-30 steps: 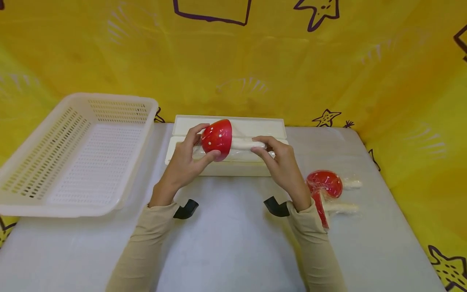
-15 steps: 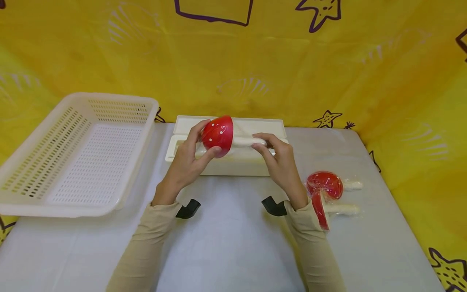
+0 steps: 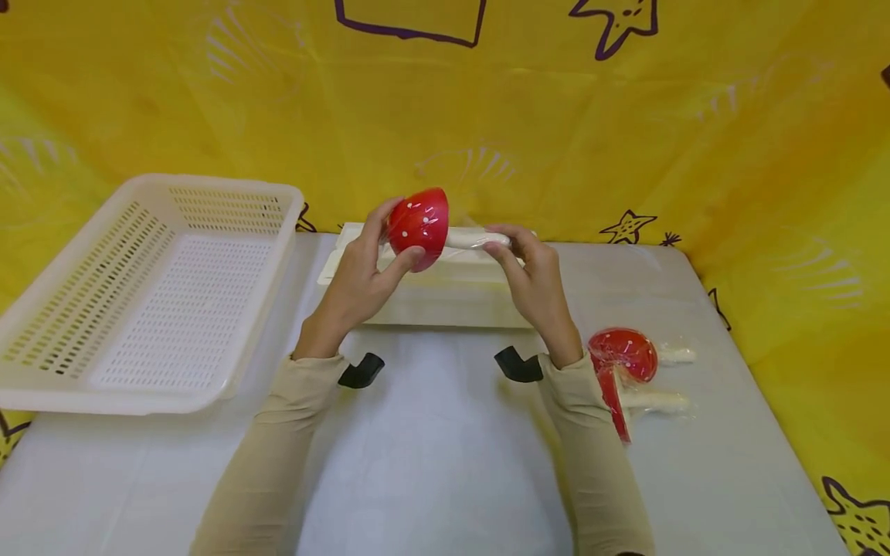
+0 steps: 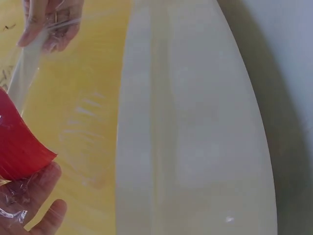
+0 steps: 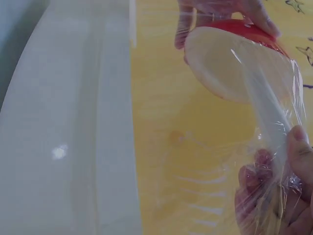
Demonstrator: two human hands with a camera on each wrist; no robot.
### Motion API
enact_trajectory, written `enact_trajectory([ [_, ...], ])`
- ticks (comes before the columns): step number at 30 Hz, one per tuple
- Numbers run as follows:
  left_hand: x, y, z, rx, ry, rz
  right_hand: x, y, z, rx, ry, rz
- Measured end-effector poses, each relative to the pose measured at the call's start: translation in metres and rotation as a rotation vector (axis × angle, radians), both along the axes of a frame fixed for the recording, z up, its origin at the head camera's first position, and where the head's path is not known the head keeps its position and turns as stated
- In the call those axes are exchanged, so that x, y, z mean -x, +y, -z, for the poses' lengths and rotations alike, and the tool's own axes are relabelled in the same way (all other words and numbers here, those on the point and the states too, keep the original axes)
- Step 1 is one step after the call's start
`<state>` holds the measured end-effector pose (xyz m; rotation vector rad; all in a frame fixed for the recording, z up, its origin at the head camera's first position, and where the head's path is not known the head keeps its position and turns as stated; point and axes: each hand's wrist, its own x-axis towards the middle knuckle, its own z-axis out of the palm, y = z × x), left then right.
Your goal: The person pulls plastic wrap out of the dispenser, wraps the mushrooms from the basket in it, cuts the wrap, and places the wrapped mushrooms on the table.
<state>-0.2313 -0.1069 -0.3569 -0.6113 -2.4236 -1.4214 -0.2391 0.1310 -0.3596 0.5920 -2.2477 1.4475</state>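
In the head view, a toy mushroom [image 3: 422, 222] with a white-dotted red cap and white stem is held sideways in clear plastic wrap. My left hand [image 3: 358, 282] grips its cap between thumb and fingers. At the stem's far end, my right hand [image 3: 537, 279] pinches the stem and wrap. The right wrist view shows the cap's pale underside [image 5: 215, 63] and loose film around the stem [image 5: 266, 103]. Below and behind the mushroom stands a long cream box [image 3: 445, 303], partly covered by the hands and mushroom.
A white perforated basket [image 3: 239, 371] stands on the left of the white-covered table [image 3: 445, 448]. Two more wrapped mushrooms lie to the right, one dotted [image 3: 634, 357] and one with its flat side showing [image 3: 613, 401]. A yellow patterned cloth [image 3: 361, 131] hangs behind.
Both hands have lifted the mushroom up and away from the box, keeping the same holds on cap and stem. The basket and the other mushrooms stay put.
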Motion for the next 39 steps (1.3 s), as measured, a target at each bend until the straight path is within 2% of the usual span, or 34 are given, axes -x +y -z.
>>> enact_trajectory([
  [8,0.015,-0.001,-0.009,-0.010,-0.004,0.009,0.015,-0.005,-0.007,0.059,-0.047,-0.003],
  [11,0.019,-0.003,-0.011,0.003,-0.026,0.004,0.019,-0.006,-0.008,0.064,-0.053,-0.009],
  [16,0.021,-0.003,-0.015,0.014,-0.055,0.003,0.022,-0.006,-0.009,0.065,-0.067,-0.014],
  [24,0.020,-0.004,-0.025,0.022,-0.065,-0.001,0.024,-0.010,-0.016,0.087,-0.049,-0.018],
  [33,0.026,-0.005,-0.032,0.029,-0.017,-0.001,0.025,-0.013,-0.023,0.074,-0.034,-0.010],
  [39,0.027,-0.004,-0.041,0.030,0.002,-0.008,0.023,-0.012,-0.030,0.092,-0.029,-0.010],
])
